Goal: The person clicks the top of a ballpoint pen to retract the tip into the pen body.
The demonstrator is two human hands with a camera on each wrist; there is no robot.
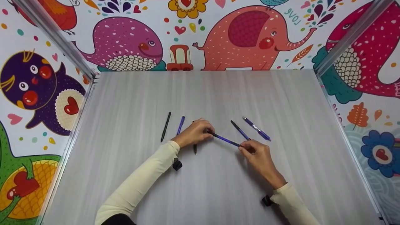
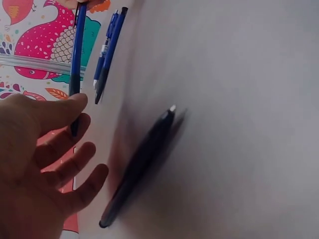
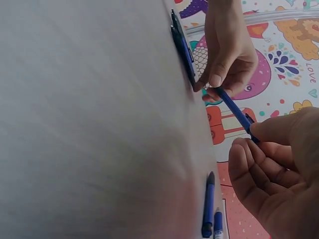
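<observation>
Left hand (image 1: 193, 132), right hand (image 1: 258, 156) pinch opposite ends of blue pen (image 1: 227, 139), between them. Best: light, even pinch; fingers clear of black pen (image 1: 195, 149) under left palm, dark-tipped pen (image 1: 240, 129) beyond right fingers.

The word "LOVE" (image 1: 294, 18) on the cartoon-printed wall (image 1: 189, 39), in head and right-wrist views

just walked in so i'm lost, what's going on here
Someone's left hand and right hand pinch opposite ends of a blue-and-black pen above the table. On the left lie a black pen, a blue pen and a dark pen partly hidden by the left hand. On the right lie a dark-tipped pen and a silver-and-blue pen.
</observation>
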